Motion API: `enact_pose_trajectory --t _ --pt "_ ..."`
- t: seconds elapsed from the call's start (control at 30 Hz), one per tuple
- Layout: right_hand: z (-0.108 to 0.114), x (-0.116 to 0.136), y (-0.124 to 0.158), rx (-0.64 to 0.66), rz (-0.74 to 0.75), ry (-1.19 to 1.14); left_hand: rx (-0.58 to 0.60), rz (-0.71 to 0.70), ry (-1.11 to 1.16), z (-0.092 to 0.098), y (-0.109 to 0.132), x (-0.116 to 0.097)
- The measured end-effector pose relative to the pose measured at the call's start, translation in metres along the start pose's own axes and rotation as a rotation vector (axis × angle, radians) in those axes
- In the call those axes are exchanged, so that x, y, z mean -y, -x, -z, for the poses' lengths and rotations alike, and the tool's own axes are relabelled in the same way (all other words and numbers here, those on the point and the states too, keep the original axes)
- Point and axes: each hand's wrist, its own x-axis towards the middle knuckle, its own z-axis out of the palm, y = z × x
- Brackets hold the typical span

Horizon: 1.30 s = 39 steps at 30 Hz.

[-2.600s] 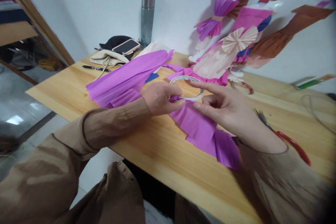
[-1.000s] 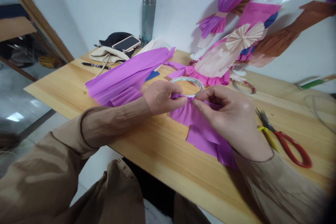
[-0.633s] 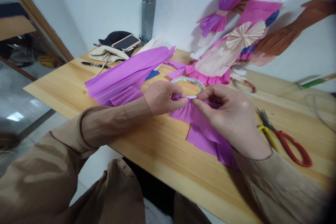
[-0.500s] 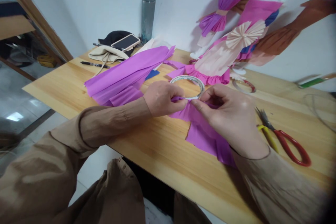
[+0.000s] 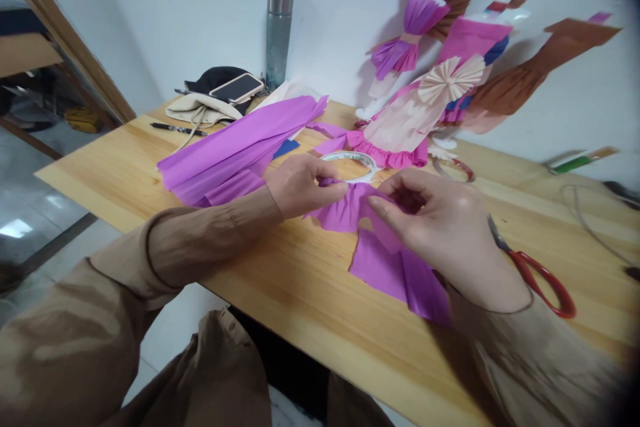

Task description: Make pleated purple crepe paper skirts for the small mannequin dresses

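Pale wall [image 5: 210, 7] behind wooden table [image 5: 280, 273], tiled floor [image 5: 40, 240]

Free room over near tabletop [image 5: 300, 280], scissors [image 5: 550, 271] rightward

Small dark lettering in the Latin alphabet curves along the inner wall of a white ring [image 5: 349, 156], on its far side; one short word appears to read "for", while the letters before and after it are too small and blurred to make out

Soft light, faint shadows on wall [image 5: 340, 20], glare on floor [image 5: 17, 229], dark blurred right corners
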Motion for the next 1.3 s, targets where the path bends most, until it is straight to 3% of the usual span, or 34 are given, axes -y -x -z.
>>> enact_pose_trajectory --t 0.17,0.37,0.77,0.97,1.17,1.3 --pt "-0.0026 0.0006 0.0019 -0.013 -0.056 -0.049 0.012 -0.011 0.015 0.0003 0.0006 -0.0011" --pt "-0.0019 0.0059 0.004 0.033 -0.025 -0.082 0.009 -0.031 0.014 -0.0007 0.0007 -0.0005" --pt "-0.0056 0.0004 0.001 -0.02 -0.015 -0.117 0.007 -0.061 0.016 -0.0027 0.0013 -0.0009" --pt "-0.0086 -0.0007 0.0016 -0.028 -0.093 -0.13 -0.006 -0.047 -0.001 -0.0041 0.0025 -0.0013" --pt "-0.0084 0.0041 0.0017 -0.032 -0.039 -0.158 -0.013 -0.047 -0.019 -0.0032 0.0019 -0.0006" --pt "-0.0084 0.0014 0.0019 -0.111 -0.01 -0.094 -0.03 -0.002 -0.022 -0.0025 0.0016 -0.0004"
